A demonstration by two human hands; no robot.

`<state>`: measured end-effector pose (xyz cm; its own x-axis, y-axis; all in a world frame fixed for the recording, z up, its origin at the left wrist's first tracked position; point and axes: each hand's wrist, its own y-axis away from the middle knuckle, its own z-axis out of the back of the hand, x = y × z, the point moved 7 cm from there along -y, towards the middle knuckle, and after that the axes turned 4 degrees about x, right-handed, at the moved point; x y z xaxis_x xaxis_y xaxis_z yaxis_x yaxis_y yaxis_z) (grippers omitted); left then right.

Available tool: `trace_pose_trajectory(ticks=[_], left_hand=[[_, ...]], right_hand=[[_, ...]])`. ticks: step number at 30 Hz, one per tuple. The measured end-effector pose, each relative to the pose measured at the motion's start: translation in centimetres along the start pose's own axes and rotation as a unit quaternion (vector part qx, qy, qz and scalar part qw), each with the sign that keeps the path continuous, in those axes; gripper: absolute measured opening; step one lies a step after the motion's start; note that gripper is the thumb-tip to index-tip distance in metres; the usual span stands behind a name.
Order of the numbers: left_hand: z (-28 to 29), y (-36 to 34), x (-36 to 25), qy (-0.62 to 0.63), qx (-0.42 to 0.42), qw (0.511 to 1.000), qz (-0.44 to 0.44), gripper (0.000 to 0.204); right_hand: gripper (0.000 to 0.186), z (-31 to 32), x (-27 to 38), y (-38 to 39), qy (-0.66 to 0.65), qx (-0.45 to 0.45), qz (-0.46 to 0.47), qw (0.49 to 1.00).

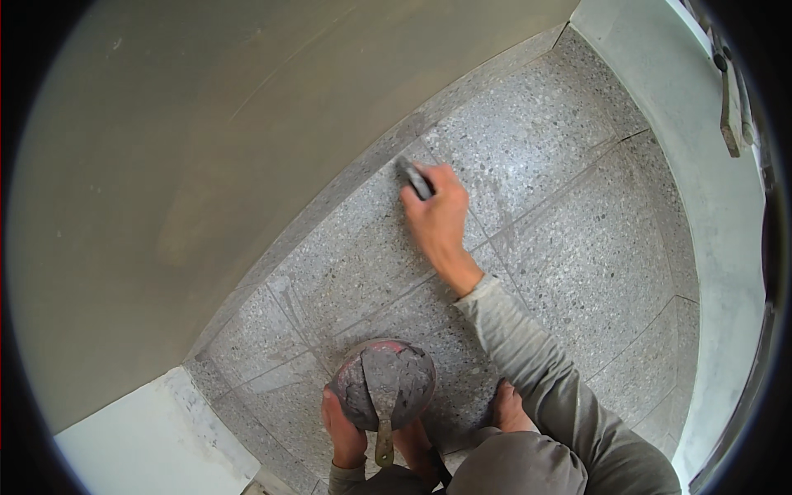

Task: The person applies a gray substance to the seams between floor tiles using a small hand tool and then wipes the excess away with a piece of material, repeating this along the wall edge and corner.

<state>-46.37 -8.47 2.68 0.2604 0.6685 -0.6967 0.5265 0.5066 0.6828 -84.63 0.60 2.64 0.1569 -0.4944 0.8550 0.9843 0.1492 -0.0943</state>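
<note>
My right hand point(439, 213) reaches out over the floor, closed on a small grey-and-black scraper point(416, 180). Its tip rests at the joint between the speckled floor tile and the skirting; the exact shape is blurred. Down near my feet, my left hand point(343, 427) is wrapped against the side of a round bowl point(336, 383) with reddish stains inside. Dark grey grout paste point(419, 373) fills much of the bowl. A putty knife point(384, 445) lies across it, blade in the paste and worn handle over the near rim.
Speckled grey terrazzo tiles point(569, 239) with smeared joints cover the floor. A tile skirting point(330, 194) runs below the grey-brown wall point(181, 181). A pale curved wall point(660, 91) bounds the right side. My bare foot point(510, 406) and knee point(524, 464) are close by.
</note>
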Motion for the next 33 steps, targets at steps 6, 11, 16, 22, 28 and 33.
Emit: trace_pose_trajectory(ticks=[6,11,16,22,28,33], left_hand=[[-0.5,0.5,-0.1,0.013,0.002,1.0,-0.009,0.052],[0.7,0.5,-0.4,0.001,-0.004,1.0,-0.013,0.053],[-0.4,0.7,-0.1,0.01,0.01,1.0,-0.005,0.053],[-0.2,0.7,-0.3,-0.032,0.026,0.999,0.004,0.062],[-0.3,0.6,-0.1,0.002,0.007,1.0,-0.011,0.056],[0.7,0.9,0.1,-0.022,0.015,1.0,-0.003,0.063]], right_hand=[[0.023,7.2,-2.5,-4.8,-0.006,-0.164,0.023,0.986],[0.025,2.0,-0.9,-5.5,0.027,-0.157,0.007,0.987],[0.028,-0.2,-0.3,-3.4,-0.005,-0.199,0.028,0.98],[0.029,-1.7,0.0,-0.8,0.014,-0.108,0.015,0.994],[0.026,4.0,-3.5,-3.0,-0.109,-0.173,-0.112,0.972],[0.025,2.4,-0.5,-5.3,-0.056,-0.196,-0.062,0.977]])
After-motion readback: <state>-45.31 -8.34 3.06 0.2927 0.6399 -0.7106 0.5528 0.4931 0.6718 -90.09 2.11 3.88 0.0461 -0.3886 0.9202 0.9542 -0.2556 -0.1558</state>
